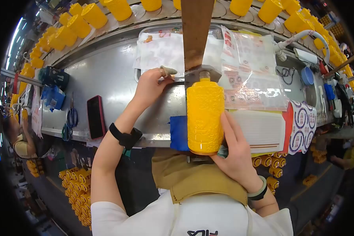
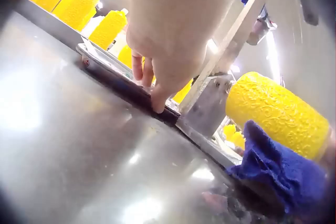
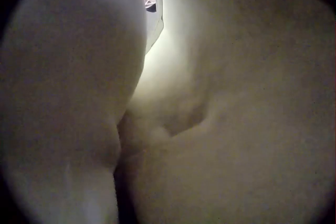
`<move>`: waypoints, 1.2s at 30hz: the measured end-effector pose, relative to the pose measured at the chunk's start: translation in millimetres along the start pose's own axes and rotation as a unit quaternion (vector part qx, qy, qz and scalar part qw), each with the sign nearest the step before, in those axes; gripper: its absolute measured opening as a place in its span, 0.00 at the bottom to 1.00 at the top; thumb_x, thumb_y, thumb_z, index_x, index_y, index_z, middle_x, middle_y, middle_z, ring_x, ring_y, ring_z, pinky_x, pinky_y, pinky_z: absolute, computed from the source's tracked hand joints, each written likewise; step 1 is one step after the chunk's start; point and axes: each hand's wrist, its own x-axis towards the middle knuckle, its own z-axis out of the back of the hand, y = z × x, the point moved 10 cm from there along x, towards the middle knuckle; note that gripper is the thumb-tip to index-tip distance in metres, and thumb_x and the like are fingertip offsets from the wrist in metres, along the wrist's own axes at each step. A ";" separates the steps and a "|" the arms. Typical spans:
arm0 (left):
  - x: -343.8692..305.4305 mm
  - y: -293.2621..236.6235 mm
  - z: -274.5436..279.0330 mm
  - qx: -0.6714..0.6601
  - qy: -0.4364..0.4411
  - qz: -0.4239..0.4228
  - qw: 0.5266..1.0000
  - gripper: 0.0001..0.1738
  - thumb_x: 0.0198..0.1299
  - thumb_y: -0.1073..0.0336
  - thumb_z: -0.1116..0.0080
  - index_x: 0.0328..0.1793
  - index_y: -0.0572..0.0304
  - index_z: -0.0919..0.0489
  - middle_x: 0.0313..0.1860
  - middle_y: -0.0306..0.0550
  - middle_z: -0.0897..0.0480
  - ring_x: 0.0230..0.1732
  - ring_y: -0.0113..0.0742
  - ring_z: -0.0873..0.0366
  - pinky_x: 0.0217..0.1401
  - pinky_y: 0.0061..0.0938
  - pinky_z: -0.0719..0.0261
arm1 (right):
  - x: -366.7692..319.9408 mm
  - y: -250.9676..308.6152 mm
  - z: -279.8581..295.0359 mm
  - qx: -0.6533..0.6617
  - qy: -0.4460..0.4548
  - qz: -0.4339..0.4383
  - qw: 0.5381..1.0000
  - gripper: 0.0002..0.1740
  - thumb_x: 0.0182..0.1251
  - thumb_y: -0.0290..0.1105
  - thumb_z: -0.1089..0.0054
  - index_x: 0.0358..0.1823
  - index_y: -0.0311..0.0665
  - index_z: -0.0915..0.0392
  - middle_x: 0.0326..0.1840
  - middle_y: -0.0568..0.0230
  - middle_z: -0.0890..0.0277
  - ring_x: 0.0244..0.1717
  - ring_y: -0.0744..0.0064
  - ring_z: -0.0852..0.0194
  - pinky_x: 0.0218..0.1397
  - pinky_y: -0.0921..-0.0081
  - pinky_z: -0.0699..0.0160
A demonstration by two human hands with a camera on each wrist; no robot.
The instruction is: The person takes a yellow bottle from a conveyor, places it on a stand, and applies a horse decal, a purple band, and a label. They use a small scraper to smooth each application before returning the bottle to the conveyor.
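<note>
My right hand (image 1: 236,154) holds a yellow embossed bottle (image 1: 205,114) by its right side and base. The bottle stands neck up against a dark metal block (image 1: 214,71) at the foot of a post. My left hand (image 1: 150,87), with a covering on one finger, reaches to the near edge of a tray (image 1: 136,74). In the left wrist view the left hand (image 2: 165,69) has its fingertips down at the dark tray edge; whether they pinch anything is unclear. The same bottle (image 2: 275,111) shows at right, behind a blue cloth (image 2: 283,174). The right wrist view shows only blurred skin.
A brown post (image 1: 197,31) rises between the hands. Printed plastic sheets (image 1: 251,70) and a paper stack (image 1: 255,129) lie right. A phone (image 1: 96,117) and scissors (image 1: 72,116) lie left. Yellow bottles (image 1: 118,8) line the far conveyor; more (image 1: 80,192) stand below the table.
</note>
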 end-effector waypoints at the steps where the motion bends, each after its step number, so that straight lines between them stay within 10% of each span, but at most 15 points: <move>1: 0.5 4.4 7.2 -0.084 -0.033 0.029 0.995 0.13 0.57 0.72 0.28 0.50 0.61 0.11 0.39 0.51 0.10 0.40 0.45 0.12 0.46 0.35 0.16 | 0.8 -0.6 1.3 -0.001 -0.007 0.017 1.000 0.60 0.46 0.35 0.13 0.81 0.31 0.40 0.79 0.40 0.38 0.70 0.39 0.27 0.65 0.57 0.20; 7: -27.9 -81.1 66.6 -0.057 -0.234 -0.007 0.971 0.18 0.56 0.79 0.27 0.53 0.60 0.11 0.39 0.40 0.09 0.34 0.27 0.17 0.41 0.23 0.19 | 0.9 -29.0 -2.3 0.138 0.013 -0.020 0.990 0.56 0.47 0.30 0.14 0.79 0.31 0.35 0.80 0.41 0.36 0.71 0.46 0.26 0.69 0.61 0.23; 11: -46.3 -160.6 54.8 -0.058 -0.193 -0.106 0.974 0.17 0.52 0.81 0.28 0.48 0.68 0.17 0.41 0.52 0.15 0.40 0.49 0.16 0.44 0.38 0.17 | 7.9 -39.1 4.0 0.259 0.078 -0.044 0.962 0.57 0.46 0.34 0.12 0.80 0.35 0.34 0.80 0.47 0.33 0.50 0.68 0.23 0.53 0.74 0.23; 14: -49.2 -173.6 25.9 -0.049 -0.099 -0.096 0.989 0.17 0.52 0.78 0.27 0.48 0.70 0.18 0.45 0.56 0.16 0.45 0.55 0.17 0.48 0.42 0.18 | 16.4 -48.4 13.8 0.274 0.052 -0.090 0.956 0.43 0.56 0.31 0.19 0.75 0.35 0.29 0.62 0.59 0.23 0.41 0.77 0.34 0.46 0.80 0.30; 16: -51.2 -172.4 20.7 -0.068 -0.093 -0.063 0.991 0.26 0.53 0.77 0.26 0.59 0.67 0.20 0.47 0.53 0.16 0.47 0.50 0.17 0.50 0.38 0.18 | 21.3 -52.6 19.3 0.305 0.007 -0.137 0.942 0.28 0.67 0.26 0.32 0.69 0.34 0.27 0.45 0.70 0.28 0.42 0.80 0.34 0.47 0.82 0.31; 19: -57.1 -171.4 22.2 -0.097 -0.069 -0.026 0.993 0.38 0.55 0.73 0.25 0.74 0.63 0.26 0.56 0.52 0.17 0.55 0.46 0.19 0.60 0.36 0.21 | 40.8 -40.9 23.7 0.337 -0.047 -0.090 0.936 0.29 0.72 0.23 0.42 0.74 0.34 0.30 0.49 0.72 0.28 0.39 0.87 0.37 0.42 0.89 0.37; 22: -67.9 -151.6 22.5 -0.171 -0.107 0.015 0.979 0.44 0.58 0.69 0.26 0.79 0.65 0.33 0.69 0.57 0.24 0.68 0.50 0.25 0.71 0.39 0.26 | 51.9 -45.5 12.0 0.394 -0.033 -0.160 0.905 0.26 0.74 0.27 0.36 0.71 0.34 0.30 0.41 0.73 0.35 0.45 0.83 0.37 0.52 0.83 0.33; 25: -78.8 -94.9 -9.6 -0.359 -0.172 0.147 0.906 0.37 0.75 0.65 0.41 0.84 0.68 0.43 0.79 0.57 0.32 0.77 0.45 0.33 0.79 0.39 0.35 | 57.3 -53.8 -1.5 0.402 -0.028 -0.196 0.894 0.27 0.74 0.27 0.36 0.72 0.34 0.31 0.41 0.74 0.36 0.45 0.83 0.37 0.53 0.84 0.34; 27: -85.1 -84.1 -56.4 -0.623 -0.083 0.285 0.724 0.34 0.79 0.65 0.46 0.84 0.68 0.43 0.79 0.54 0.32 0.78 0.41 0.33 0.80 0.36 0.36 | 57.2 -58.0 -6.1 0.379 -0.026 -0.201 0.903 0.27 0.74 0.27 0.36 0.72 0.35 0.31 0.42 0.74 0.36 0.45 0.83 0.38 0.53 0.84 0.35; 36: -73.5 -105.6 -43.1 -0.568 -0.040 0.240 0.786 0.40 0.77 0.66 0.43 0.88 0.64 0.50 0.80 0.54 0.33 0.79 0.38 0.34 0.82 0.35 0.37 | 50.7 -65.5 -17.3 0.477 -0.012 -0.193 0.857 0.35 0.73 0.26 0.35 0.79 0.36 0.36 0.43 0.75 0.31 0.47 0.83 0.33 0.56 0.83 0.33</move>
